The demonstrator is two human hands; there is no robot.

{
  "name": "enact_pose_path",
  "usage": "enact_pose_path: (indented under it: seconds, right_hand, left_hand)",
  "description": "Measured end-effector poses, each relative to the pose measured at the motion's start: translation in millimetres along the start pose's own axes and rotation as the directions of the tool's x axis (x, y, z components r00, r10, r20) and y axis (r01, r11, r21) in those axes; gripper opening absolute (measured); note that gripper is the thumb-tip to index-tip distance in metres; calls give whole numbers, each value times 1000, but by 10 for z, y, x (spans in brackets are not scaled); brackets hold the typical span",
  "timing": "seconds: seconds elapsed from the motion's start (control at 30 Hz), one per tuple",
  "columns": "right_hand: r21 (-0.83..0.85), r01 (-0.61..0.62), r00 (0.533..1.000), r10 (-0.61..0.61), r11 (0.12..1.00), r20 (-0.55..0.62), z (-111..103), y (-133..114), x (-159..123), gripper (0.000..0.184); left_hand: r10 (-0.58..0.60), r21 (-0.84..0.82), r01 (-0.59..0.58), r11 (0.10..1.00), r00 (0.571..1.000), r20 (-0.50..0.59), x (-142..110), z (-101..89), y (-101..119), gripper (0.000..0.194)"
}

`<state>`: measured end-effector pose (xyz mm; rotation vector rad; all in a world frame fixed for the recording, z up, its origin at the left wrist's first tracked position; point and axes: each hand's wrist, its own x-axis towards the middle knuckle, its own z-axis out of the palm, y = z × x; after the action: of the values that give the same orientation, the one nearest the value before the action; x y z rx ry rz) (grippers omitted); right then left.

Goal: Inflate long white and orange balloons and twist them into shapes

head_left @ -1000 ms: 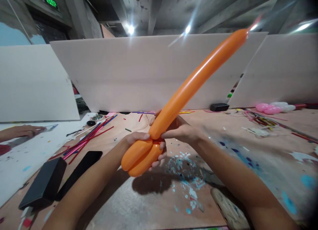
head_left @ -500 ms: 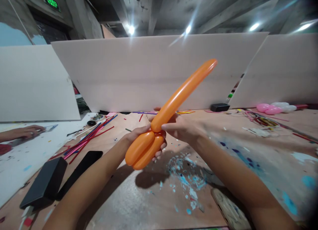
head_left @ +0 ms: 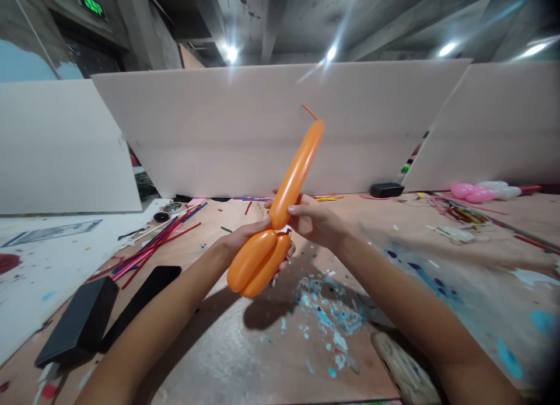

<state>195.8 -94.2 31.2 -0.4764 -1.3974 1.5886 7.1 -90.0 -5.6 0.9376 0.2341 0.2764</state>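
Observation:
A long orange modelling balloon [head_left: 294, 177] is held above the paint-spattered wooden table [head_left: 271, 358]. Two short twisted segments [head_left: 257, 264] lie side by side at its near end, and my left hand [head_left: 245, 238] grips them from behind. My right hand [head_left: 311, 221] pinches the balloon at the twist, where the long free part begins. That free part rises up and slightly right, ending in a thin orange tip [head_left: 310, 111].
A black box [head_left: 74, 323] and a flat black phone [head_left: 142, 297] lie at the near left. A bundle of red, pink and blue uninflated balloons [head_left: 153, 241] lies beyond them. Pink and white balloons [head_left: 479, 190] sit far right. White foam boards [head_left: 271, 131] wall the table's back.
The long free part of the balloon has swung from leaning far right to nearly upright. Both hands kept their hold at the twist. Another person's hand at the left edge has gone from view.

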Motion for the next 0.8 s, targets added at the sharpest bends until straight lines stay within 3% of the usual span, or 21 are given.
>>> enact_pose_path:
  seconds: [0.1,0.2,0.27,0.4,0.5,0.57,0.63,0.7,0.73,0.8]
  right_hand:
    - [-284,68,996,-80,956,-33,-54,15,26,36]
    - [-600,62,992,-117,798,-53,-120,21,33,30]
    - [-666,56,994,-103,744,-32,-152,37,37,28]
    - [-631,114,993,-99,768,60,-156,123,65,26]
    - [-692,175,979,-196,701,50,-132,187,71,22]
    - [-838,269,909,-413,475,58,-122,208,54,16]
    - [-930,357,765,-599,89,236,-115,208,28,9]
    - [-864,420,658,-562,-278,501,-103,190,-2,13]
    - [-801,450,643,-479,-395,597,-92,173,-18,16]
    - [-712,499,668,-304,-494,680,-54,126,-55,18]
  left_hand:
    - [40,21,-39,999,998,-54,-1,-25,33,50]
    - [123,74,-115,991,984,-127,-43,-32,112,48]
    - [175,145,-153,978,973,-152,-74,-36,166,47]
    - [184,292,-125,948,965,-185,-85,-60,224,56]
    - [202,329,-121,937,953,-224,-56,-64,231,57]
    - [213,316,-128,940,944,-250,-41,-52,235,56]
    - [191,313,-94,945,937,-294,-44,-38,244,56]
    - [148,340,-21,940,925,-351,-67,-34,258,54]
    - [124,362,23,932,917,-378,-83,-36,266,53]
    - [82,413,103,905,910,-407,-122,-50,278,51]
